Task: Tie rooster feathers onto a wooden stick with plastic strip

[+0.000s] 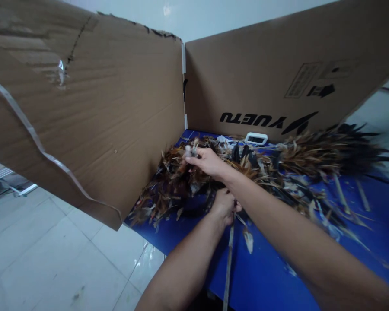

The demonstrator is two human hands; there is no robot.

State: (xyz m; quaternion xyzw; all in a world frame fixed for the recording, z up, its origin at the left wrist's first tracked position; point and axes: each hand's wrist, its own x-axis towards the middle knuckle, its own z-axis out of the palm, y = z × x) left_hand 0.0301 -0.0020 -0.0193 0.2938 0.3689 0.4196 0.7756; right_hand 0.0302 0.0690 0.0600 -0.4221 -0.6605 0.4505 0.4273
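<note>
My left hand [224,207] is closed around a thin stick [228,263], which runs down toward the bottom edge of the view. Above and a little to its left, my right hand [206,161] pinches a small tuft of pale feathers [190,151] between thumb and fingers. Under and around both hands spreads a heap of brown and black feathers [171,181]. A loose pale feather [248,239] lies just right of the stick. My right forearm passes close above the left hand. The stick's upper end is hidden.
Two cardboard panels [142,95] rise behind the blue tabletop [262,276]. A small white device with a dark screen [256,138] rests against the back panel. Bundled feathers [327,151] and short sticks [342,193] are at the right. White floor tiles [71,255] show at left.
</note>
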